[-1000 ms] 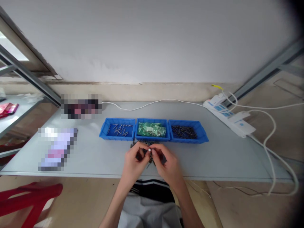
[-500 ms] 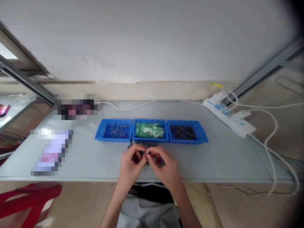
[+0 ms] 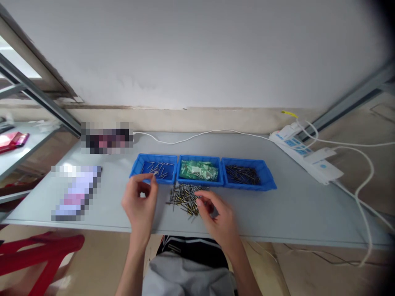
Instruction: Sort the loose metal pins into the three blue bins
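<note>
My left hand (image 3: 139, 199) is over the front edge of the left blue bin (image 3: 132, 172), thumb and forefinger pinching a small silvery metal pin (image 3: 155, 173). Slim silvery pins (image 3: 163, 174) lie scattered inside that bin. My right hand (image 3: 217, 211) is at the right side of a loose pile of thin metal pins (image 3: 184, 199), some with yellowish parts. Its thumb and forefinger are drawn close together at the pile; what lies between them is too small to make out. The middle blue bin (image 3: 200, 182) holds green-and-clear packets (image 3: 197, 169), and the right blue bin (image 3: 268, 181) holds dark thin rods (image 3: 242, 174).
A white power strip (image 3: 300, 154) with cables lies on the right of the grey table (image 3: 262, 218). A blurred flat item (image 3: 75, 193) and a blurred dark item (image 3: 108, 139) are on the left. A red stool (image 3: 46, 255) stands below the table's left front.
My hands were together over the pile around a small round-ended piece. Now they are apart: the left has moved left to the left bin, the right stays by the pile, now uncovered.
</note>
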`<state>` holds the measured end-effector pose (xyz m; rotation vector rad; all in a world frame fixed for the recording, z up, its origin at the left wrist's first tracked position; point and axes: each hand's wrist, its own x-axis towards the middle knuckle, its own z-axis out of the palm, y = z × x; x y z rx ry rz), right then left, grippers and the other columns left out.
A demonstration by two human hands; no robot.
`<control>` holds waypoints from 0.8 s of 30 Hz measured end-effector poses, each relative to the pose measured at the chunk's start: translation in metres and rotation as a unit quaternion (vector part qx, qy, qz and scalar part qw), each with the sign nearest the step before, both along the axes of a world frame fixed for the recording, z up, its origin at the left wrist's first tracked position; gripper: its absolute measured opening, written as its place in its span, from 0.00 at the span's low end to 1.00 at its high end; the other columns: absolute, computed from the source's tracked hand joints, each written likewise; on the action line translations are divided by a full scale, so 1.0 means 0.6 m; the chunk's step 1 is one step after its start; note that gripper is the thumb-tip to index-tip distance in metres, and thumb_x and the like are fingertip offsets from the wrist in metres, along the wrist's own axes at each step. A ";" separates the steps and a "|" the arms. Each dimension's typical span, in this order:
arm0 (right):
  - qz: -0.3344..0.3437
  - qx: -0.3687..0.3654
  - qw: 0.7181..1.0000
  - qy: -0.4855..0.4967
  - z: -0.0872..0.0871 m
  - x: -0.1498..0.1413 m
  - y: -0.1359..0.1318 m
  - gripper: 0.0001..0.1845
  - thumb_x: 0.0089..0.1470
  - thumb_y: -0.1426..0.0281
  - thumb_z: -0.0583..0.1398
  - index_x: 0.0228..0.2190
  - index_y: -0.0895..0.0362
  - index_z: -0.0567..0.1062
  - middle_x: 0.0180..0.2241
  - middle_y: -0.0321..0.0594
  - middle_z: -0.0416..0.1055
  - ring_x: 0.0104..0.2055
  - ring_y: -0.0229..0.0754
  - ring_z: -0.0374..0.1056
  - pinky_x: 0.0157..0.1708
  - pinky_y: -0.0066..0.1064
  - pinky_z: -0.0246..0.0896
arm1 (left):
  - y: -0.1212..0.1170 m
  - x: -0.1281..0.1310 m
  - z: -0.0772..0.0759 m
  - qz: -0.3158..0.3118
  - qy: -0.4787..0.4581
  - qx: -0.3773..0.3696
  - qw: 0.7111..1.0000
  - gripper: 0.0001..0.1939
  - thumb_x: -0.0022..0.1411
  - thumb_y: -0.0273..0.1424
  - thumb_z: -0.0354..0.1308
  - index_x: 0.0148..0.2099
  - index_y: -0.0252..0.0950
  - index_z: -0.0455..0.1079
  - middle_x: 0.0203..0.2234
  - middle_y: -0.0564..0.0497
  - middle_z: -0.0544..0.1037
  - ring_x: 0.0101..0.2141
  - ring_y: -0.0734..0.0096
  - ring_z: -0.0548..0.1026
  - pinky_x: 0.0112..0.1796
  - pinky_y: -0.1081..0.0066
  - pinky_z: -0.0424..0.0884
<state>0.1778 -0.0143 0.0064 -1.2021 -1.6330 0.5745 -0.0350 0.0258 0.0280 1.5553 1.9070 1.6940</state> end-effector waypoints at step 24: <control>-0.105 -0.016 0.971 -0.214 -0.035 0.075 -0.002 0.12 0.71 0.63 0.60 0.46 0.51 0.83 0.31 0.37 0.76 0.28 0.43 0.73 0.28 0.32 0.65 | -0.051 0.065 -0.025 -0.268 0.001 -0.083 0.960 0.11 0.76 0.30 0.56 0.47 0.38 0.81 0.23 0.56 0.80 0.21 0.75 0.72 0.26 0.76 0.67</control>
